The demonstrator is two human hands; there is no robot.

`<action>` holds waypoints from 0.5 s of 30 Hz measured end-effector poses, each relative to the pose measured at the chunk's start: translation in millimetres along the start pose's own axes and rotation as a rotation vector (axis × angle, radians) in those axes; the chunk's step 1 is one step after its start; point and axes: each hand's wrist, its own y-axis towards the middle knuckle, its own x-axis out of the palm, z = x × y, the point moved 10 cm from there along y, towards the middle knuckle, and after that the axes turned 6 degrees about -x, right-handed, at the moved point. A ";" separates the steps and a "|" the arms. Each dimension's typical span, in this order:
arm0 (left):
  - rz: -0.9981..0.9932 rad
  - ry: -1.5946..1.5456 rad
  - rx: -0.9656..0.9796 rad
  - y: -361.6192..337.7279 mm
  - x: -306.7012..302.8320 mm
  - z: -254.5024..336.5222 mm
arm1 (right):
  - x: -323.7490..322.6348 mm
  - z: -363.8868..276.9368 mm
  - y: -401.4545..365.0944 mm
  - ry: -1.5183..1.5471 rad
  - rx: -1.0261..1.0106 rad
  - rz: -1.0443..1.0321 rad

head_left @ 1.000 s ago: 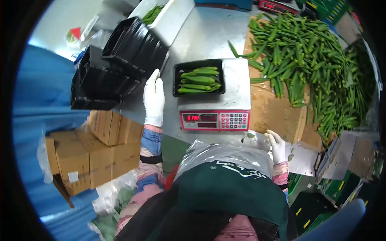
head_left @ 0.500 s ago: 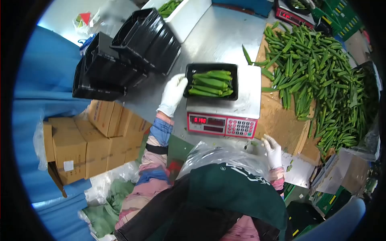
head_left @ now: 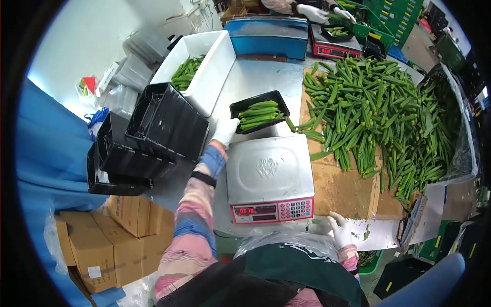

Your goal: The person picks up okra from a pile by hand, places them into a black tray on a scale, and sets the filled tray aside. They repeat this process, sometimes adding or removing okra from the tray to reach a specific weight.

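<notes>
The black plastic tray of green okra pods (head_left: 259,111) sits just past the far edge of the white-topped electronic scale with a red front panel (head_left: 269,174), over the steel bench (head_left: 250,77). Whether it rests on the bench or is held clear of it cannot be told. The left hand (head_left: 225,132), in a white glove, is closed on the tray's near left corner, arm stretched forward alongside the scale. The right hand (head_left: 340,231), also gloved, lies at the near edge of the bench beside the scale's right front corner, fingers loosely spread and holding nothing. The scale's platform is bare. To its right a brown cardboard sheet (head_left: 337,189) covers the bench, and a loose heap of green okra (head_left: 368,97) spreads across its far and right parts. Left of the tray stands a white rectangular tub (head_left: 215,66) with more okra inside. Stacks of empty black plastic trays (head_left: 163,123) lean at the bench's left edge, with brown cardboard boxes (head_left: 117,240) below them. At the far edge, a co-worker's gloved hand (head_left: 312,11) works above a second red scale (head_left: 330,48), next to a blue crate (head_left: 268,33).
</notes>
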 end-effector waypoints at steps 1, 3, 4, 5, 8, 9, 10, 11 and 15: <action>0.034 0.005 -0.017 31.4 10.4 -25.4 | -2.2 -3.7 -3.3 0.012 0.005 0.014; 0.066 -0.176 -0.146 57.4 18.1 -49.2 | -4.0 8.2 -4.5 -0.011 -0.041 0.048; 0.062 -0.362 -0.260 50.9 25.0 -50.0 | -3.2 22.4 -6.0 0.002 -0.032 0.056; 0.058 -0.549 -0.375 46.8 30.7 -52.7 | -3.0 34.3 -7.6 0.014 -0.023 0.064; 0.071 -0.347 0.045 31.0 14.1 5.9 | 1.3 29.5 -10.7 0.042 0.053 0.043; 0.112 -0.365 0.184 4.3 -6.2 40.2 | 3.3 38.6 -8.7 0.025 0.015 0.051; 0.150 -0.382 0.320 -30.1 -30.7 82.4 | 5.4 42.4 -11.2 0.008 -0.019 0.059; 0.401 0.034 0.567 -76.8 -75.8 139.2 | 5.1 27.0 -14.8 0.007 0.049 0.062; 0.907 0.936 0.583 -156.5 -197.5 222.4 | 10.3 12.4 -12.3 -0.002 0.009 0.035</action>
